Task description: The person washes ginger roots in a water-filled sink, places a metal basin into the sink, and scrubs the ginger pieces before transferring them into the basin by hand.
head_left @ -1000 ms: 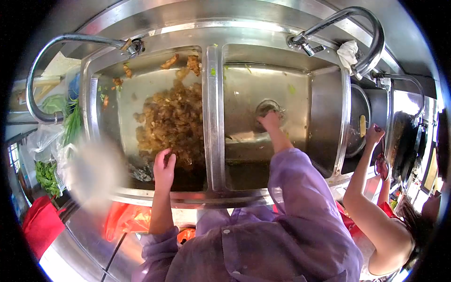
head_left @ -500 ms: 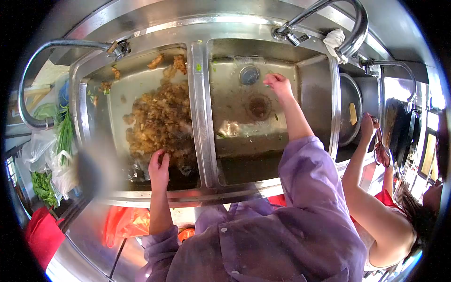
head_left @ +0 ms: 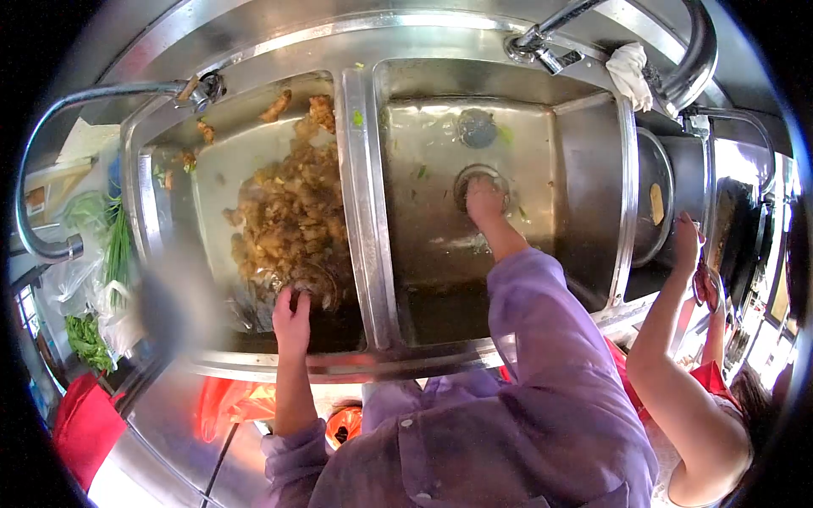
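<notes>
In the left sink basin [head_left: 212, 161], a heap of brown, lumpy food pieces [head_left: 292, 207] lies in water. My left hand [head_left: 291, 322] is at the near edge of the heap, its fingers bent down and closed. Beside those fingertips shows a dark, rounded shape [head_left: 320, 284] that I cannot identify; whatever the fingers hold is hidden. My right hand [head_left: 485, 206] reaches down at the round drain [head_left: 464, 178] of the right sink basin [head_left: 584, 169]. Its fingertips are hidden in the drain opening. A grey disc [head_left: 477, 129] lies beyond it, among green scraps [head_left: 506, 134] in shallow water.
Metal taps [head_left: 542, 52] curve over the sinks. A white cloth [head_left: 628, 76] hangs at the back right. On the left are spring onions [head_left: 117, 241] and leafy greens [head_left: 87, 340]. Another person's arm [head_left: 669, 326] is close on the right, by a third basin.
My right hand has moved down and left from beside the disc to the drain. The left hand has shifted slightly toward me. The other person's arm has moved a little.
</notes>
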### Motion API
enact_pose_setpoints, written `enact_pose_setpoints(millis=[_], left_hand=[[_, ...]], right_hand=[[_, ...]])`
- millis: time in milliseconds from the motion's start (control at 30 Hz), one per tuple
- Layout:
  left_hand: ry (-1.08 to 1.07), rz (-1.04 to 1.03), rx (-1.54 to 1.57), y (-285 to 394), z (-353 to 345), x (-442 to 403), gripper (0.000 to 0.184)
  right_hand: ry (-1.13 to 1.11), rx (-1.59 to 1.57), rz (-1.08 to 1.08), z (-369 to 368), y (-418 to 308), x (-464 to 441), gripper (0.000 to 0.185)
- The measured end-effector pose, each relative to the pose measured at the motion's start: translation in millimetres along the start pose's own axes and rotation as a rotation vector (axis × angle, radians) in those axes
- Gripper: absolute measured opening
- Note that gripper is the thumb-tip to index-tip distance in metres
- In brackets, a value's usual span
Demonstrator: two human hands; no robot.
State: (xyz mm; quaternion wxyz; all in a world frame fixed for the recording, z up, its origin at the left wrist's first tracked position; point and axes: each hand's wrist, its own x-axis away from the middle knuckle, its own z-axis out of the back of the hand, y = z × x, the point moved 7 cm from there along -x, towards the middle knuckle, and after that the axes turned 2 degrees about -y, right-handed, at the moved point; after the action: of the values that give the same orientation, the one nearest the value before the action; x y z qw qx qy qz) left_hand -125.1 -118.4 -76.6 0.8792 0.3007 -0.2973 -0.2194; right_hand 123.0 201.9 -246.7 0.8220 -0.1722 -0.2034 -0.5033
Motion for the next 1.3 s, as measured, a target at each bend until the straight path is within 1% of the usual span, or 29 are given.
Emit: enact_pose_setpoints(millis=[133,200,233,300,333,400,433,500,533,567,600,633,667,700,733,800,833,867,933,967,1033,1067,1133,1167,1233,1267,1300], left_hand=[[-0.052,0.018,0.002,3.6,-6.6,-1.7,0.019],[-0.034,0.050,0.100,8.3,-9.2,-1.5,0.017],[-0.023,0.022,0.093,10.6,-9.2,-1.2,0.016],[-0.030,0.035,0.098,10.4,-9.8,-1.7,0.017],[-0.037,0.049,0.102,9.3,-10.1,-1.5,0.017],[-0.034,0.044,0.091,8.9,-9.1,-1.8,0.017],[-0.030,0.037,0.081,9.2,-8.8,-2.6,0.017],[-0.006,0.012,0.111,6.6,-8.5,-3.9,0.017],[0.018,-0.011,0.139,6.6,-7.6,-2.9,0.017],[0.014,-0.010,0.144,7.5,-7.5,-2.7,0.017],[0.002,0.005,0.165,8.7,-7.5,-3.4,0.017],[-0.011,0.019,0.186,9.9,-8.1,-3.6,0.017],[-0.014,0.019,0.192,12.0,-8.2,-3.7,0.017],[0.005,0.030,0.173,13.1,-7.1,-3.9,0.017],[0.024,0.043,0.152,12.9,-6.1,-3.8,0.016],[0.001,0.026,0.142,9.3,-8.3,-5.6,0.016],[0.010,0.013,0.144,10.0,-8.4,-5.4,0.016],[0.020,-0.001,0.146,10.2,-7.9,-5.9,0.016],[0.003,0.007,0.146,6.4,-8.2,-6.8,0.015],[-0.017,0.015,0.149,4.0,-8.3,-6.2,0.015],[-0.004,0.033,0.128,2.9,-5.0,-5.8,0.014],[0.009,0.049,0.117,3.4,-3.7,-5.1,0.013],[0.015,0.038,0.134,9.8,-0.8,-3.9,0.013],[0.023,0.025,0.149,12.8,0.2,-3.9,0.014],[0.007,0.035,0.138,8.9,-1.9,-4.8,0.014],[-0.010,0.049,0.115,5.3,-3.4,-5.3,0.015],[-0.002,0.046,0.115,3.4,-4.4,-6.1,0.015]], right_hand=[[-0.004,0.032,-0.023,-25.6,9.0,-9.0,0.026],[0.098,0.010,-0.072,-25.0,7.6,-5.9,0.023],[0.098,0.009,-0.073,-35.5,9.2,-7.5,0.023],[0.599,0.127,-0.025,-14.9,0.4,4.3,0.021],[0.598,0.128,-0.024,-12.7,1.8,1.4,0.021],[0.090,-0.022,-0.122,-29.1,19.0,-20.4,0.025],[0.091,-0.020,-0.123,-7.6,20.6,-18.1,0.025],[-0.431,-0.956,-0.366,-8.3,30.2,-3.8,0.026],[-0.559,-1.232,-0.256,-1.3,34.5,-4.9,0.028],[-0.533,-1.411,-0.214,9.0,45.8,-4.0,0.027],[-0.500,-1.590,-0.167,42.2,42.3,4.8,0.025],[-0.495,-1.586,-0.169,58.3,44.1,10.1,0.025],[-0.438,-1.588,-0.222,71.6,50.0,13.2,0.022],[-0.381,-1.589,-0.274,77.8,55.6,14.2,0.019],[-0.380,-1.587,-0.275,71.6,57.8,11.4,0.019],[-0.245,-0.949,-0.112,48.6,67.2,-7.4,0.026],[-0.213,-0.645,0.059,29.7,57.6,-19.1,0.021],[-0.215,-0.648,0.061,19.8,47.1,-17.6,0.021],[-0.175,0.106,0.183,-0.2,16.6,-3.1,0.019],[-0.180,0.102,0.185,-13.7,8.7,3.8,0.019],[-0.003,0.216,0.026,-24.4,9.1,13.5,0.022],[-0.005,0.217,0.026,-28.6,12.4,16.7,0.022],[0.093,0.054,0.069,-19.4,18.2,22.4,0.025],[0.098,0.060,0.068,-17.6,20.3,23.7,0.025],[-0.046,-0.079,-0.085,-8.8,23.2,26.3,0.028],[-0.041,-0.079,-0.082,-12.8,20.4,19.0,0.028],[0.020,-0.119,-0.168,-16.1,22.2,6.8,0.028]])
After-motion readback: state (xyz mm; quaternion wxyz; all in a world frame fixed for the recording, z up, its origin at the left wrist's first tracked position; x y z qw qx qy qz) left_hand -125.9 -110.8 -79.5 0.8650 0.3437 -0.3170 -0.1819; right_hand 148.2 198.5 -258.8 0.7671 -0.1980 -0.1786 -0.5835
